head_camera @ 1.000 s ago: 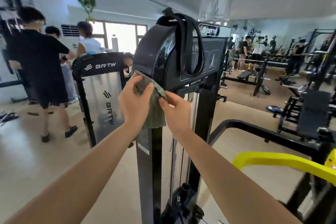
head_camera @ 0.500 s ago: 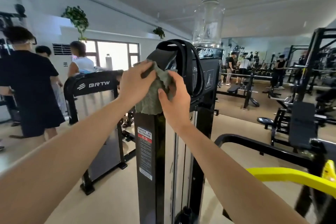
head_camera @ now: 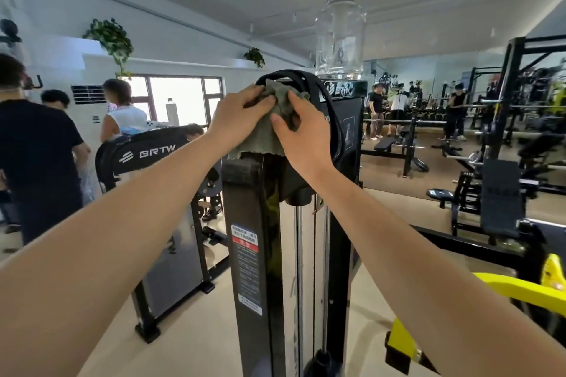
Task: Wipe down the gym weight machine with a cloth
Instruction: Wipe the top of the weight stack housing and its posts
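Busy gym hall, pale floor, people standing at the left near a window. We have both hands up at the top of the tall black weight machine column (head_camera: pixel 249 223). Our left hand (head_camera: pixel 240 119) grips the crumpled grey-green cloth (head_camera: pixel 265 136) with curled fingers. Our right hand (head_camera: pixel 303 139) pinches it too, thumb on the fabric. The cloth sits bunched on the machine's top, its lower edge hanging down the front, touching a black strap loop (head_camera: pixel 332 110). A large clear plastic jug (head_camera: pixel 340 40) stands behind.

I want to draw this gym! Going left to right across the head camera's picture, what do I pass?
A person in a black shirt → machine marked BRTW → left hand → green cloth → right hand → yellow bar.
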